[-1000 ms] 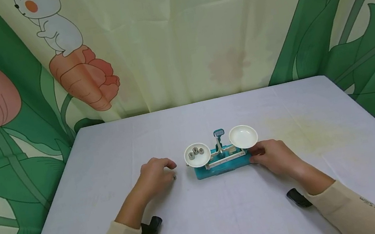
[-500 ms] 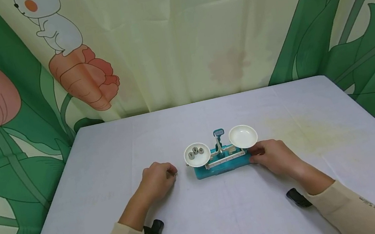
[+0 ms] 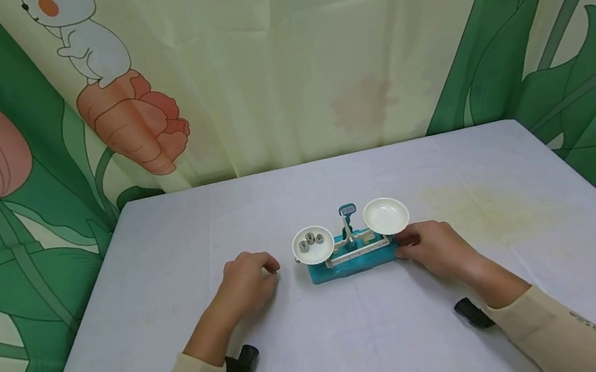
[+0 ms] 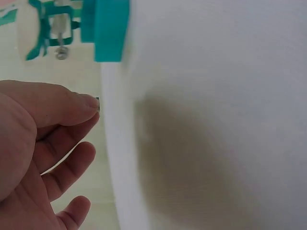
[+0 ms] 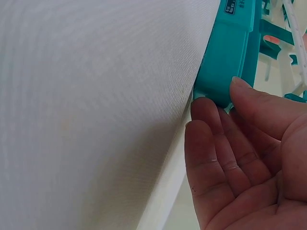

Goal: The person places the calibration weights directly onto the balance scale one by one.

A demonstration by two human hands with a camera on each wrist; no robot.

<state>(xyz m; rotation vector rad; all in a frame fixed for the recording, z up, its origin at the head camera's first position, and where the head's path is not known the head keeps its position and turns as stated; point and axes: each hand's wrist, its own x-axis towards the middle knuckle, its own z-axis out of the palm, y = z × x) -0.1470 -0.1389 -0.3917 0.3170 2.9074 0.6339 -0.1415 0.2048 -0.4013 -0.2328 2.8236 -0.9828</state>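
A small balance scale (image 3: pixel 354 268) with a blue-green base stands on the table. Its left pan (image 3: pixel 329 252) bears 3 small metal weights (image 3: pixel 310 238) and hangs lower than its bare right pan (image 3: pixel 387 216). Left of the scale, my left hand (image 3: pixel 249 281) is raised just off the cloth. Between its thumb and index finger it pinches a tiny metal weight (image 4: pixel 98 104), mostly hidden by the fingertips. My right hand (image 3: pixel 433 246) grips the right end of the base (image 5: pixel 225 62), thumb on one face and fingertips against the end.
A white cloth covers the table (image 3: pixel 370 344), with a yellowish stain (image 3: pixel 490 214) at the right. Behind the table hangs a printed curtain (image 3: pixel 282 84). Black wrist cameras sit under both cuffs.
The tiny weight lay on the cloth beside my left hand; my left hand dipped, took it between thumb and finger and has risen slightly. My right hand stays on the scale.
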